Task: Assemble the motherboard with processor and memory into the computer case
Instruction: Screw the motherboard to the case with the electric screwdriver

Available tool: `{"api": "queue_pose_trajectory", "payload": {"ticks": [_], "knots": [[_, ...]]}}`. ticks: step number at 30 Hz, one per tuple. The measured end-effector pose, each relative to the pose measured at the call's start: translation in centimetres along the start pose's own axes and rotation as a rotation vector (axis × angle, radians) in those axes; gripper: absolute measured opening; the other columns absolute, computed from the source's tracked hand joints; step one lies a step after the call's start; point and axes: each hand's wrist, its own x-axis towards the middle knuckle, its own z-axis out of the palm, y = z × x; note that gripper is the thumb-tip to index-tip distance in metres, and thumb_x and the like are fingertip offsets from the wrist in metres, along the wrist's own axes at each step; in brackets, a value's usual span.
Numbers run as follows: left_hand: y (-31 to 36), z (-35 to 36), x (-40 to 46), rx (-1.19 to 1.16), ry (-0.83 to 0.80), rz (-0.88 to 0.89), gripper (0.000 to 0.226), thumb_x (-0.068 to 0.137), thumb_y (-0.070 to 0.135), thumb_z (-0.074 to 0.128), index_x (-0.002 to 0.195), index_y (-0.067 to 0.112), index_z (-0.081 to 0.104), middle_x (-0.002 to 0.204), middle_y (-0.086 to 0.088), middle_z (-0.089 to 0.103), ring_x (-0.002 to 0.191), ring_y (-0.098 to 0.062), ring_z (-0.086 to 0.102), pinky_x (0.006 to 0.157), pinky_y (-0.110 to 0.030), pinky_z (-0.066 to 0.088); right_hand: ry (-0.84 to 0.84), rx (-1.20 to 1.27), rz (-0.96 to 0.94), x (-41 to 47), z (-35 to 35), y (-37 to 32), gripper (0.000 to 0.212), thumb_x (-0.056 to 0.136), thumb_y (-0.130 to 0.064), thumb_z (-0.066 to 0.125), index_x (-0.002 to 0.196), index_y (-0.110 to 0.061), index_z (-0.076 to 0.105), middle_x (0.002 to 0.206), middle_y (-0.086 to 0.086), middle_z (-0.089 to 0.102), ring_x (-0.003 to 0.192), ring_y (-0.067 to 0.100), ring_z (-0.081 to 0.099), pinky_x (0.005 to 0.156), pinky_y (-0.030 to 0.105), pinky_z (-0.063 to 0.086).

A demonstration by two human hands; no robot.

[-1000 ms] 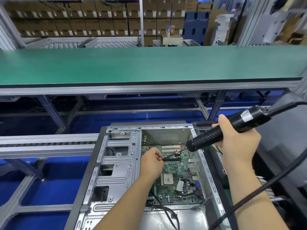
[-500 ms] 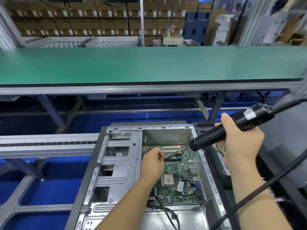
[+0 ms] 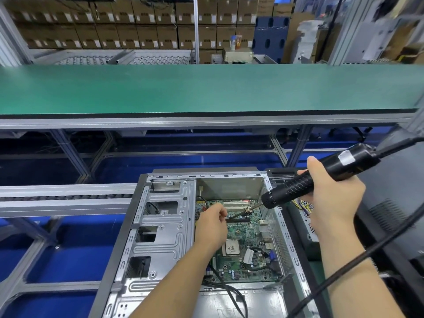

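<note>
Blue-floored assembly line. Case (image 3: 160, 226) lay open nearest, board (image 3: 247, 239) already seated inside with processor (image 3: 232, 247) fitted. Left hand (image 3: 212, 223) pinched the bit tip; right hand (image 3: 332, 198) gripped the driver (image 3: 305, 182). Fastening appeared under way; memory not discernible. Green surface (image 3: 206, 88) beyond.

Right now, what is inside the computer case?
The green motherboard lies inside the computer case, with black cables across it. The left hand covers part of the board.

Left hand (image 3: 212, 226) reaches forward, fingers curled, pinching; right hand (image 3: 332, 198) is raised, its grip wrapped tight.
</note>
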Motion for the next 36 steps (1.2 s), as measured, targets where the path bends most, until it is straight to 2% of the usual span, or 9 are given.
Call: {"api": "queue_pose_trajectory", "payload": {"ticks": [3,5,7,9,16,20,24,32,36], "knots": [[-0.2,0.3,0.1,-0.030,-0.031,-0.011,0.029,0.094,-0.001,0.047,0.089,0.026,0.057,0.083,0.009,0.059,0.070,-0.007,0.052,0.063,-0.024,0.047,0.004,0.027,0.012,0.3,-0.1,-0.2,0.017,0.079,-0.021,0.081,0.078,-0.018,0.064,0.071,0.006,0.075,0.070,0.026,0.075,0.053,0.040,0.060],[-0.2,0.5,0.1,-0.017,-0.057,-0.013,0.029,0.096,-0.001,0.047,0.094,0.025,0.059,0.092,0.007,0.061,0.074,-0.007,0.054,0.061,-0.020,0.046,0.000,0.037,0.010,0.5,-0.3,-0.3,0.017,0.079,-0.020,0.081,0.076,-0.019,0.064,0.070,0.006,0.074,0.068,0.024,0.075,0.051,0.038,0.058],[-0.2,0.6,0.2,0.024,-0.074,0.003,0.029,0.096,-0.002,0.049,0.103,0.023,0.064,0.103,0.004,0.062,0.080,-0.007,0.056,0.064,-0.017,0.044,-0.009,0.037,0.009,0.6,-0.4,-0.3,0.018,0.079,-0.021,0.081,0.076,-0.020,0.063,0.070,0.006,0.074,0.069,0.024,0.075,0.051,0.038,0.058],[-0.2,0.7,0.2,0.061,-0.066,0.020,0.027,0.096,0.000,0.051,0.105,0.018,0.068,0.106,0.000,0.064,0.084,-0.011,0.059,0.070,-0.021,0.047,-0.017,0.025,0.011,0.7,-0.5,-0.3,0.018,0.077,-0.022,0.081,0.076,-0.019,0.064,0.070,0.006,0.075,0.068,0.024,0.075,0.051,0.039,0.058],[0.1,0.7,-0.1,0.104,-0.071,0.031,0.010,0.098,0.014,0.058,0.096,0.017,0.067,0.095,0.003,0.065,0.080,-0.012,0.060,0.078,-0.033,0.054,-0.048,-0.007,0.016,0.8,-0.5,-0.2,0.020,0.073,-0.027,0.082,0.074,-0.018,0.065,0.072,0.009,0.074,0.069,0.027,0.075,0.055,0.046,0.061],[0.2,0.8,-0.4,0.155,-0.111,0.027,0.006,0.099,0.015,0.055,0.097,0.019,0.060,0.093,0.003,0.064,0.078,-0.014,0.060,0.073,-0.032,0.054,-0.074,-0.042,-0.016,0.4,-0.3,-0.2,0.018,0.075,-0.026,0.083,0.073,-0.020,0.065,0.074,0.009,0.075,0.073,0.027,0.076,0.059,0.053,0.063],[0.4,1.1,-0.8,0.219,-0.159,0.026,0.006,0.095,0.014,0.054,0.096,0.015,0.060,0.084,0.000,0.065,0.076,-0.019,0.063,0.073,-0.039,0.057,-0.107,-0.091,-0.071,0.0,-0.1,-0.3,0.014,0.069,-0.034,0.084,0.071,-0.029,0.071,0.077,0.009,0.076,0.077,0.029,0.076,0.070,0.061,0.061],[0.6,1.2,-1.2,0.229,-0.164,-0.007,0.003,0.091,0.019,0.059,0.091,0.016,0.058,0.080,-0.001,0.065,0.072,-0.020,0.063,0.067,-0.038,0.055,-0.136,-0.141,-0.116,0.1,0.0,-0.1,0.021,0.066,-0.043,0.084,0.074,-0.029,0.071,0.077,0.011,0.074,0.080,0.033,0.075,0.073,0.063,0.060],[0.7,1.2,-1.2,0.276,-0.177,-0.003,0.006,0.091,0.019,0.059,0.088,0.014,0.056,0.080,-0.003,0.065,0.065,-0.018,0.055,0.062,-0.035,0.051,-0.151,-0.152,-0.143,-0.1,0.2,-0.2,0.016,0.066,-0.043,0.082,0.072,-0.032,0.072,0.075,0.007,0.075,0.077,0.029,0.076,0.073,0.062,0.059]]}}
